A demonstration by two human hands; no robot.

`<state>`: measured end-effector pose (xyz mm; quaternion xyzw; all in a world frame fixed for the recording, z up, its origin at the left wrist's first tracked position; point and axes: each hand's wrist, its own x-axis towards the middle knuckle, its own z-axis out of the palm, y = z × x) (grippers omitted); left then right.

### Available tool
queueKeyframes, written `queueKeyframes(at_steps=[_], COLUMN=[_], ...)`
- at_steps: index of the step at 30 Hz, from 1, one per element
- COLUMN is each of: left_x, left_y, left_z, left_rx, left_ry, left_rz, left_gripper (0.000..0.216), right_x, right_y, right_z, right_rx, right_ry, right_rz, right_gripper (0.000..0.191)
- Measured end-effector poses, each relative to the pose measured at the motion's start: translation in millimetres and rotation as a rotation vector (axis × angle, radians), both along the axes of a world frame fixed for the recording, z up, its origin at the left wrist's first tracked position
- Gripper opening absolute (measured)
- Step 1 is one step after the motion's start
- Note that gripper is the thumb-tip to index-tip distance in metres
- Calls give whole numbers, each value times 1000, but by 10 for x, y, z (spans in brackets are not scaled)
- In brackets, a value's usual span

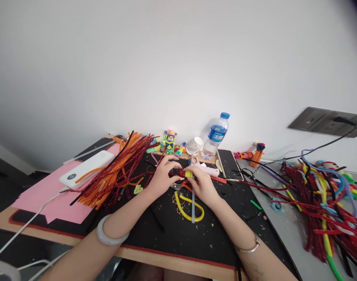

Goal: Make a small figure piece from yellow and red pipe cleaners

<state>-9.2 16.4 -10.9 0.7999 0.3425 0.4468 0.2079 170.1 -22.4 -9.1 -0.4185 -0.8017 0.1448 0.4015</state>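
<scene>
Close together over the black mat, my left hand (163, 177) and my right hand (204, 184) both grip a small craft piece (182, 173) of dark red, black and yellow pipe cleaner. My left fingers pinch its dark end, and my right fingers close on its yellow end. Below the hands lies a bent yellow pipe cleaner (201, 215), crossed by a translucent strip (193, 207). A metal tool (175, 186) with red-orange handles is partly hidden under my hands. Just behind my right hand is a pale pink-white object (209, 170) whose kind I cannot make out.
Orange and red pipe cleaners (108, 183) and a white device (87, 168) lie on pink paper (34, 195) at left. Behind stand a colourful figure (169, 142), a paper cup (194, 146), a water bottle (215, 136) and a phone (229, 164). More pipe cleaners (315, 210) are heaped right.
</scene>
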Motion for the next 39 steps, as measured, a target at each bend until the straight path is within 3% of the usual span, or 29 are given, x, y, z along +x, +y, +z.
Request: queueKeyframes(at_steps=[4,10,39], left_x=[8,7,8], left_y=[6,-3,6], left_z=[-28,5,0], left_rx=[-55,-25,-32], left_ry=[-55,13,12], left_rz=[-29,11,4], left_gripper=[32,18,18], right_x=[-3,-4,1], right_y=[-1,3,0], right_z=[10,-12,-23], right_rx=[4,-1,-29], right_ry=[3,9,33], right_rz=[10,8,-30], right_gripper=[26,26,33])
